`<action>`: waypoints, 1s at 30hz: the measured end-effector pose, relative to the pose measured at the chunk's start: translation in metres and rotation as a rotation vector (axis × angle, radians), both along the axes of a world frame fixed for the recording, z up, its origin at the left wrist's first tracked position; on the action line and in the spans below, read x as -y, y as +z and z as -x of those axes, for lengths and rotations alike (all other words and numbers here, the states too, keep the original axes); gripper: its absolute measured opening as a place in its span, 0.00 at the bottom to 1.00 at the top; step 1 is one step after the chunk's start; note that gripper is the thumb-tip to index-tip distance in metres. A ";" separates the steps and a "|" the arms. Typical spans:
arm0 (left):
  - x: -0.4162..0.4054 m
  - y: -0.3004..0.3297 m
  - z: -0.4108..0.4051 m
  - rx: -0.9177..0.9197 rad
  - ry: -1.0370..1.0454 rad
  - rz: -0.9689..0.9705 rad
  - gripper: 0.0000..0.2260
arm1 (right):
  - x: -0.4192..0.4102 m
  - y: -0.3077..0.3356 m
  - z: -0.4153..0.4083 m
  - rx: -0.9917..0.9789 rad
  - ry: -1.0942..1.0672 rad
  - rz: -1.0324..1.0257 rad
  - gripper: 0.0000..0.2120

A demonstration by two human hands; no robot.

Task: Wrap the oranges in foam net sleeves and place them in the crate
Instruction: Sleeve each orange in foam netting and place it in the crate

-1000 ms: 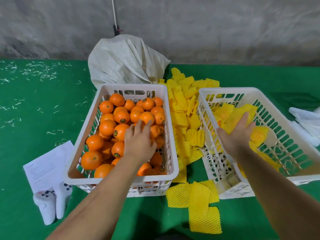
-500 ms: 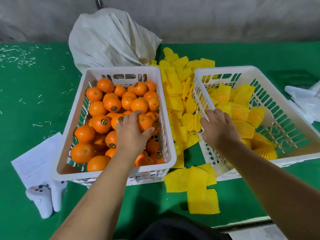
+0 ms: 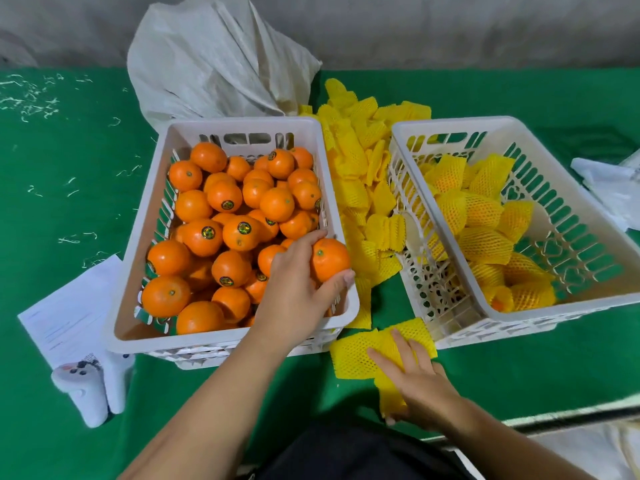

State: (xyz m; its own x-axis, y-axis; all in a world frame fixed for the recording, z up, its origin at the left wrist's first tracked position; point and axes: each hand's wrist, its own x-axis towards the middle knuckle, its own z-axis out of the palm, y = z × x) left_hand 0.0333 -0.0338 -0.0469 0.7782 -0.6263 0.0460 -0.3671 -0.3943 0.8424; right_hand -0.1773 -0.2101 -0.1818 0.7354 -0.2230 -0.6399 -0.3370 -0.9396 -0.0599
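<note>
Fingers of the left hand [image 3: 294, 292] curled round an orange [image 3: 330, 259] above the bin rim [image 3: 349, 299], the right hand [image 3: 415, 379] lay flat on a sleeve [image 3: 356, 351], so a loose hold could drop the fruit.

Left hand [image 3: 294, 282] now grips an orange [image 3: 330, 259] lifted above the pile; right hand [image 3: 420, 384] moved from crate [image 3: 450, 128] onto front sleeves [image 3: 356, 351].

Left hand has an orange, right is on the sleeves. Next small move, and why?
Probably the right hand pinches up one foam net sleeve from the loose ones under its fingers. The left hand already grips an orange at the crate rim, unwrapped.
</note>
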 end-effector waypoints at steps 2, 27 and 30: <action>0.000 -0.001 -0.001 -0.017 0.006 0.003 0.32 | 0.007 -0.003 -0.004 0.083 -0.002 -0.051 0.38; 0.003 -0.006 -0.005 -0.001 0.024 0.006 0.32 | 0.054 0.047 -0.149 0.946 -0.464 -0.059 0.40; 0.004 -0.006 -0.005 -0.013 0.035 0.011 0.32 | 0.062 0.071 -0.161 1.023 -0.607 -0.281 0.36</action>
